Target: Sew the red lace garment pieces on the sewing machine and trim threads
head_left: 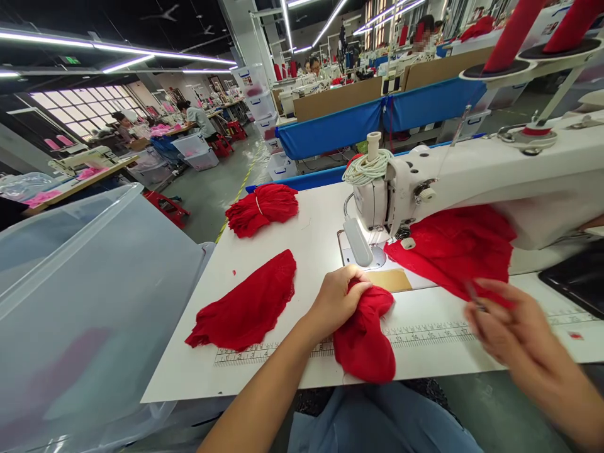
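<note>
My left hand [342, 296] is closed on a bunched piece of red fabric [365, 346] that hangs toward the table's front edge, in front of the sewing machine's needle area. My right hand [512, 330], smeared by motion, grips a small metal tool [475, 297] whose kind is too blurred to tell. Beside that hand, more red fabric [465, 245] lies under the arm of the white sewing machine [453, 170]. A flat red fabric piece [250, 308] rests left of my left hand.
A tied bundle of red fabric [264, 207] sits at the table's back left. Printed ruler marks [245, 355] run along the front. A large translucent bin [108, 270] stands at the left. Red thread cones [514, 34] rise at upper right. Other people work farther back.
</note>
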Motion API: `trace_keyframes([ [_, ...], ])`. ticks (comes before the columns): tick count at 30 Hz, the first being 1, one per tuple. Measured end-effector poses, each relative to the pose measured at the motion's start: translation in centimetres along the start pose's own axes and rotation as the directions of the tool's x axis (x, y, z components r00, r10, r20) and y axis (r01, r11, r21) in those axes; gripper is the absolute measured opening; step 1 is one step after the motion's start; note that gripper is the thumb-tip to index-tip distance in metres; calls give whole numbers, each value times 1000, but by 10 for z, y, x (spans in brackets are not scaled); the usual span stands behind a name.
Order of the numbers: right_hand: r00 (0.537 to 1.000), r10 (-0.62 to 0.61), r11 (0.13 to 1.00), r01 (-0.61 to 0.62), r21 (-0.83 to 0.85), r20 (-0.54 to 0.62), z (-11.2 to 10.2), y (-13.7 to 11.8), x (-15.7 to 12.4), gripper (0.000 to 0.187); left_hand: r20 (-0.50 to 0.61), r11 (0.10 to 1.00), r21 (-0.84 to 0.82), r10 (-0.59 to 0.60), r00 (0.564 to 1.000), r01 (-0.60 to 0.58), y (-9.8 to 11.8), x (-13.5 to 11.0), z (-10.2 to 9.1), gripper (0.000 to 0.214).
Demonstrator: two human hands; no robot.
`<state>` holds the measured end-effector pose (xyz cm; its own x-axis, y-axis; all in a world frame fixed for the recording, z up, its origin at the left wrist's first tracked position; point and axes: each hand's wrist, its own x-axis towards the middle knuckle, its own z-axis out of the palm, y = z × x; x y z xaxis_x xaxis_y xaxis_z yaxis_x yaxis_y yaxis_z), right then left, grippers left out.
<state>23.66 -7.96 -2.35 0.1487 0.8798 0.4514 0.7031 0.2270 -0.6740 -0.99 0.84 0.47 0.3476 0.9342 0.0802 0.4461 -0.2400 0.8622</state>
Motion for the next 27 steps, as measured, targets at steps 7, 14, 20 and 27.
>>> trace_keyframes([
  [7,951,188,956,-235,176,247,62,-42,42,36,40,975,-204,-84,996,90,-4,-2,-1,16],
  [14,943,132,975,-179,129,305,67,-54,43,27,160,919,-352,-130,979,179,-4,-2,0,34],
  [20,952,131,986,-154,60,277,68,-54,39,26,173,900,-393,-128,977,188,-6,-2,-2,23],
  [27,969,193,963,-217,161,152,64,-54,41,29,214,786,-542,-213,953,298,-4,-3,-3,31],
])
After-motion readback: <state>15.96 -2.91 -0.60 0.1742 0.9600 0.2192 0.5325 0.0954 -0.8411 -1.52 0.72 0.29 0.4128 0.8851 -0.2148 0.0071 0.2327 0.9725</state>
